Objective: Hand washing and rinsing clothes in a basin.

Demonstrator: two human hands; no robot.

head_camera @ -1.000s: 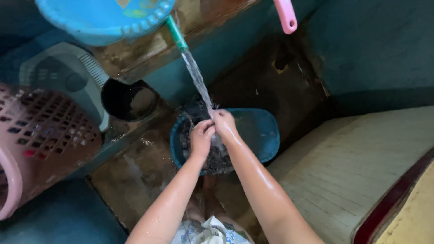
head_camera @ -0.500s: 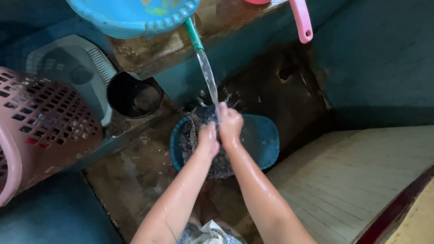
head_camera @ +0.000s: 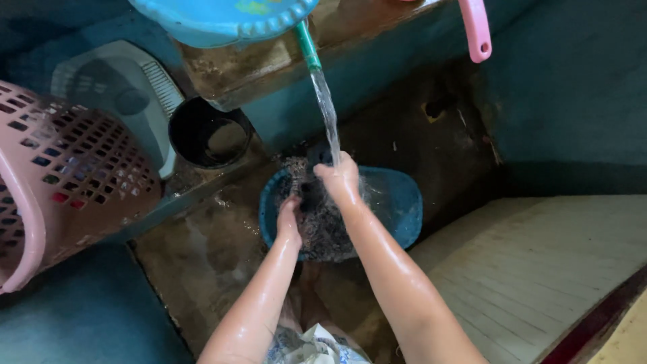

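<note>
Your landmark is the blue basin (head_camera: 397,202) on the wet floor (head_camera: 202,263); it is oval, its long axis running left to right across the view, and a dark, wet clump of scrubbing mesh (head_camera: 320,226) fills its left half, spilling over the near rim. Your right hand (head_camera: 342,180) is over the middle of the basin, at the far edge of the clump; its fingers are curled and pressed together, though whether they pinch any of the mesh you cannot tell through the splash. Your left hand (head_camera: 290,222) lies on the left part of the clump, fingers held close together and pointing away from you, flat against the mesh rather than gripping it. A stream of water (head_camera: 329,121) falls from a green spout (head_camera: 309,46) beyond the basin and lands on your right hand, slanting down to the right; both forearms are wet. To the left of the basin stands a black bucket (head_camera: 209,138); further left is a pink slotted basket (head_camera: 67,182). Beyond the basin, on the ledge, sits a light blue bowl (head_camera: 222,20); a pink handle (head_camera: 477,30) hangs beyond the basin's right end. Right of the basin lies a pale slatted board (head_camera: 539,269).
</note>
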